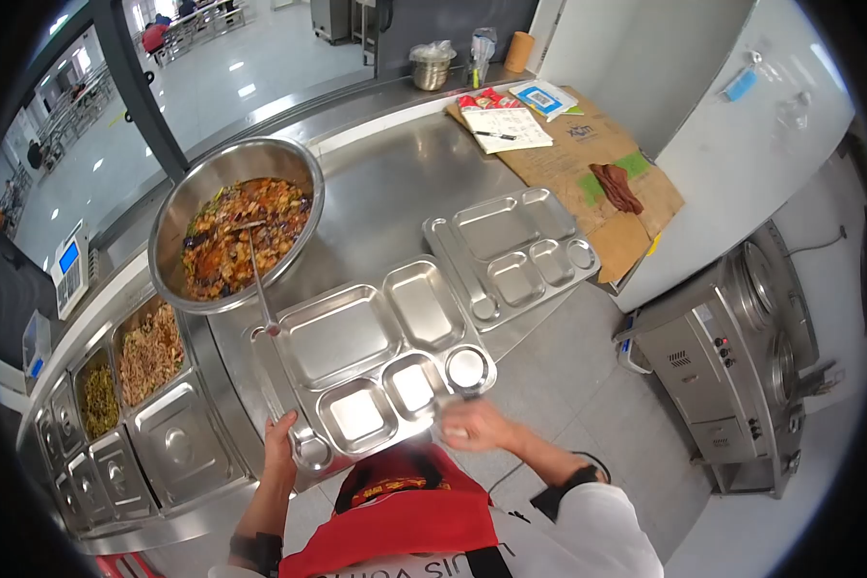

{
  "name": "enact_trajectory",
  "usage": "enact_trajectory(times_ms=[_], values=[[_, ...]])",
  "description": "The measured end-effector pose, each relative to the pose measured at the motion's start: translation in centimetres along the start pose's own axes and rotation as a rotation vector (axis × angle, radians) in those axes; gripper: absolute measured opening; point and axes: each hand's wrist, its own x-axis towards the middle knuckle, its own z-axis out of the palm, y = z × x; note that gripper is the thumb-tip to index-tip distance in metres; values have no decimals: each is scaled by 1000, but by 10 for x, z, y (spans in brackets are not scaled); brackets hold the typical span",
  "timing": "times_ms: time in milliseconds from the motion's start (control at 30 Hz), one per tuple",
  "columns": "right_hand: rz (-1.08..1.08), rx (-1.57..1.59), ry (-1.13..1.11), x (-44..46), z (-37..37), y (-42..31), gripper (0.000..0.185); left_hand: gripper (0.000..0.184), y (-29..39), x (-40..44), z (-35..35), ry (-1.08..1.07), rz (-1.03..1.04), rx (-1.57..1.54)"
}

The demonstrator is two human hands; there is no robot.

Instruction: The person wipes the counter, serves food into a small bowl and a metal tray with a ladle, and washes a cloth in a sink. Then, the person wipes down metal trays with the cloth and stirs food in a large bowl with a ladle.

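My left hand [279,438] grips the near left edge of a stainless steel compartment tray [340,337], fingers closed on it by the round well. The tray's compartments hold no food. At the tray's near right corner is my right hand [474,426], smeared by motion; its fingers cannot be made out, nor whether it touches the tray. A second compartment tray [496,226] lies just beyond, to the right. Beyond the first tray, on the left, a big steel bowl [308,178] holds a reddish stew [226,246]. A long-handled ladle [258,275] rests in it, handle over the rim.
Left of me are food pans, one with shredded food [151,354], one with greens [98,400], others under lids [178,443]. Cardboard [588,144] with papers [506,128] lies at the back right. A steel appliance [708,371] stands on the right.
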Motion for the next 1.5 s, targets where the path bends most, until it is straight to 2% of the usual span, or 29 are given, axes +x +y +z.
enact_trajectory(times_ms=[33, 100, 200, 333, 433, 467, 567, 667, 700, 767, 867, 967, 1067, 1100, 1167, 1267, 1367, 1433, 1500], values=[[13, 62, -17, -20, 3, 4, 13, 48, -3, 8, 12, -100, -21, -96], [157, 62, 193, -60, 13, 19, 14, 48, -7, 23, 41, -309, -68, -286], [663, 225, 398, -112, 35, 43, 16, 47, -6, 31, 114, -378, -167, -354], [826, 237, 540, -149, 50, 45, 21, 47, -18, 43, 204, -506, -142, -306], [876, 124, 524, -172, 57, 47, 24, 43, -26, 45, 258, -312, -275, -280], [904, 118, 565, -178, 59, 47, 25, 70, -40, 64, 265, -583, -187, -290], [998, 122, 628, -196, 64, 43, 26, 37, -48, 71, 302, -441, -142, -134], [1086, 195, 620, -209, 65, 43, 24, 38, -30, 74, 320, -487, 1, 642], [1097, 247, 662, -213, 66, 46, 23, 37, -29, 71, 323, -472, 54, 696], [1113, 358, 743, -213, 66, 45, 23, 37, -29, 67, 324, -433, 162, 807], [1119, 417, 789, -207, 58, 52, 22, 35, -48, 69, 328, -534, -18, 485], [1104, 326, 763, -192, 45, 56, 21, 33, -67, 81, 325, -686, -124, 314], [1100, 409, 708, -181, 29, 64, 20, 34, -71, 82, 318, -674, -123, 370], [1035, 364, 768, -182, 30, 77, 20, 34, -73, 81, 313, -674, -114, 388], [894, 280, 875, -187, 33, 109, 21, 34, -72, 75, 289, -687, -95, 344], [905, 350, 1011, -162, -10, 109, 29, 35, -61, 63, 230, -643, -88, 344], [865, 781, 1190, -140, -36, 137, 35, 41, -55, 67, 159, -575, -90, 432], [790, 897, 954, -113, -56, 133, 38, 45, -47, 53, 111, -422, -26, 488], [738, 781, 782, -88, -47, 160, 35, 48, -40, 28, 76, -193, 74, 553]])
